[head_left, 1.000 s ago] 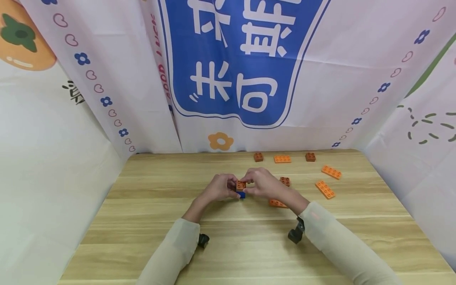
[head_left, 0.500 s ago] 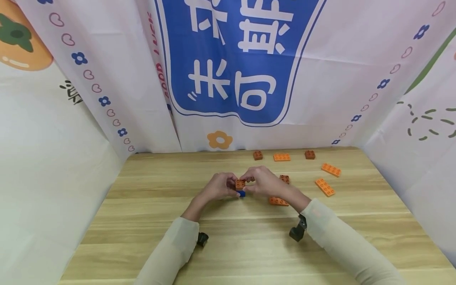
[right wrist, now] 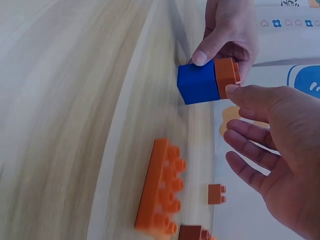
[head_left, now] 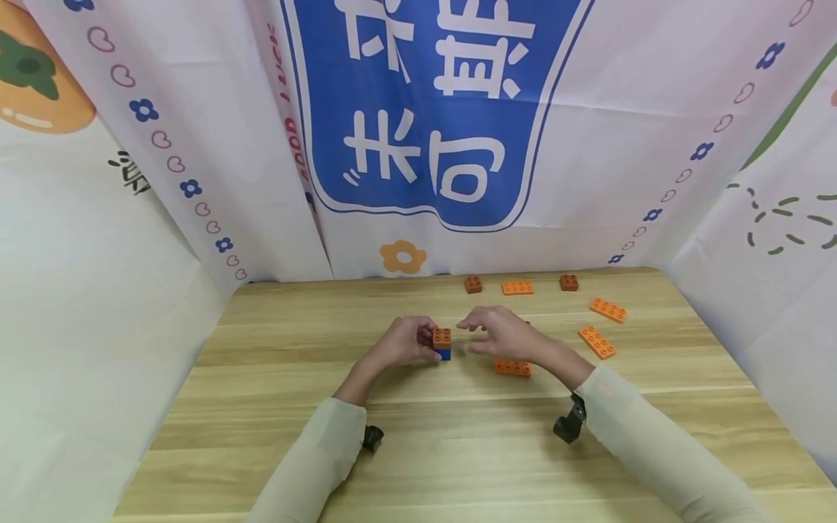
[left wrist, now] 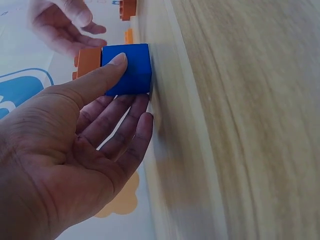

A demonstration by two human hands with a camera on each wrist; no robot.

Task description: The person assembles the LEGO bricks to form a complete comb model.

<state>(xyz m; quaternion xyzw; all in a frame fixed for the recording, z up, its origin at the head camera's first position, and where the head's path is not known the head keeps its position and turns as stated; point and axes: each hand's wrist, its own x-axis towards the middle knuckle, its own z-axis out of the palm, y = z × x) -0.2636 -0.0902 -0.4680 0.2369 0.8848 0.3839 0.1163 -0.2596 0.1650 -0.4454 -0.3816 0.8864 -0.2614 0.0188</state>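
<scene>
Left hand (head_left: 405, 340) pinches the blue block (head_left: 444, 354), hiding its left side; I can't tell whether the block touches the table (head_left: 445, 450). Orange-brown brick (head_left: 442, 336) caps it. Right hand (head_left: 506, 338), on that brick half a second ago, now stands off, fingers loosely bent, ungripping. Table wood-grained; white printed cloth (head_left: 601, 181) behind.

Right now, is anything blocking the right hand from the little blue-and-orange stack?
Nothing visible: the head view shows an open gap between the right hand and the stack, which the left hand holds from the opposite side.
</scene>
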